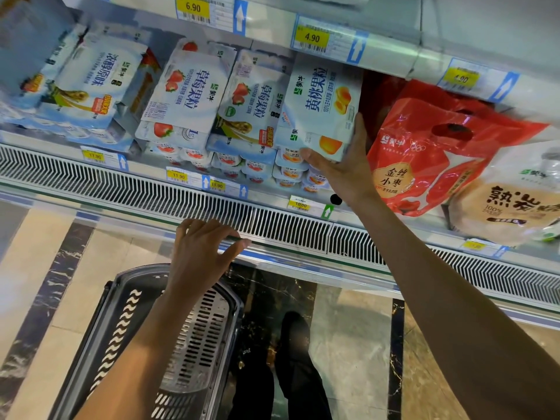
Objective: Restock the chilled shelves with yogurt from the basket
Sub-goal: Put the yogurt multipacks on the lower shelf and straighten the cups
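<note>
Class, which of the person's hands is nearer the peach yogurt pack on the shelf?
Right. The right hand grips the peach yogurt pack at its lower right corner; the left hand rests lower, on the chiller's front grille, apart from it.

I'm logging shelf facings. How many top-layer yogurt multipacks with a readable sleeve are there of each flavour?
Plain pack: 1
Strawberry packs: 2
Yellow peach pack, gripped by the right hand: 1
Total: 4
Not counted: the far-left packs, too blurred to read.
</note>
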